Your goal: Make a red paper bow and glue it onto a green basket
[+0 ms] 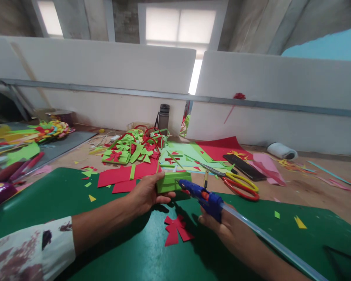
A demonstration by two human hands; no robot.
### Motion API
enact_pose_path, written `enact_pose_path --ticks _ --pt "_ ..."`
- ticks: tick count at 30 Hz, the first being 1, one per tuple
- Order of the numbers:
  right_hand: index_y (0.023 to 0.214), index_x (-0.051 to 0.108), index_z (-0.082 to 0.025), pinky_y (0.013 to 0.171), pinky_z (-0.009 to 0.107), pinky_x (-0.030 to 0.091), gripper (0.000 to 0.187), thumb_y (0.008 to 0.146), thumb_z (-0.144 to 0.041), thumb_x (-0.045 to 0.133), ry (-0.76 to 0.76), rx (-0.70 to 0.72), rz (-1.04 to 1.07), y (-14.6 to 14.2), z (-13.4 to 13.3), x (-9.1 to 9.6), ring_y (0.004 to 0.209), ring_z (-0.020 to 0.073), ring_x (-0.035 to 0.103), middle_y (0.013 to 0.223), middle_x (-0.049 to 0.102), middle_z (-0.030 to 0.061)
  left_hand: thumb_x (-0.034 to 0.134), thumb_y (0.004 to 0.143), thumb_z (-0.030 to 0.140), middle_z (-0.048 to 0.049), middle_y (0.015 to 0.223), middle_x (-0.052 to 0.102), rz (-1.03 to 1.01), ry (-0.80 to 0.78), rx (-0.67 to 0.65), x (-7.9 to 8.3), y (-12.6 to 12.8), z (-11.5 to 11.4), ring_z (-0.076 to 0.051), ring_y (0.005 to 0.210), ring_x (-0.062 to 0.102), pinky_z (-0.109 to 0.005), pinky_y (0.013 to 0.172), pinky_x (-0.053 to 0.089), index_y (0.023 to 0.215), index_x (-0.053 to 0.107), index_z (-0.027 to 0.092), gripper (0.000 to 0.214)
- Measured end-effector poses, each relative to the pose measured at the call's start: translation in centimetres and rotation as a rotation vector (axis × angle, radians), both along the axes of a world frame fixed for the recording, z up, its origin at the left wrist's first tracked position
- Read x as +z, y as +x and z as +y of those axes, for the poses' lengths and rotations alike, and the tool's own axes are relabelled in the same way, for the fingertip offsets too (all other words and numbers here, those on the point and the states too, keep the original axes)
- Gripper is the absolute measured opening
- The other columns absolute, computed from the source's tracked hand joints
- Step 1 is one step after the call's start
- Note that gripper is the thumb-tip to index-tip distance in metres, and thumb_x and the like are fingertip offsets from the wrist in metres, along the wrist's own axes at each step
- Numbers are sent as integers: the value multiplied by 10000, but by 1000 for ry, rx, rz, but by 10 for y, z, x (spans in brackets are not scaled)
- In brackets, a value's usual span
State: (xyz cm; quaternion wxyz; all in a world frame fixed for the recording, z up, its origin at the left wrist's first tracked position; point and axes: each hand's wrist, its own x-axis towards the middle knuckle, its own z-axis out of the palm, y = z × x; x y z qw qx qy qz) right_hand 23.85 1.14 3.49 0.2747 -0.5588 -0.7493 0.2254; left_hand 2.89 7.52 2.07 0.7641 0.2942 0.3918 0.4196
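Observation:
My left hand [148, 193] grips a folded green paper piece [171, 182] by its left end, thumb on top and fingers beneath. In my right hand [222, 222] is a blue hot glue gun [201, 195], with a long clear glue stick [269, 234] running out of its back. The gun's tip is at the face of the green paper; whether it touches I cannot tell. Below, a red paper bow [177, 229] lies on the green mat [128, 246].
Red paper strips [123, 175] and a heap of green and red paper pieces [134, 146] lie beyond my left hand. Scissors [236, 181] with yellow and orange handles and a dark phone [245, 167] rest to the right. A bottle [163, 117] stands near the white wall.

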Motion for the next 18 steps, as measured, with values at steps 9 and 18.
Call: enact_pose_path --ticks 9,18 --pt "784 563 -229 541 311 466 204 781 -413 476 14 14 3 -3 0 2 561 181 513 638 588 -2 422 956 271 -110 885 664 45 -17 21 3 2 -2 -163 588 659 -217 466 521 1168 532 79 306" --pt "805 593 -242 608 313 484 199 762 -411 496 17 38 17 -4 -1 4 626 191 546 692 607 3 423 954 284 -116 877 669 44 -4 16 -1 1 0 -161 596 655 -213 471 521 1181 532 82 323"
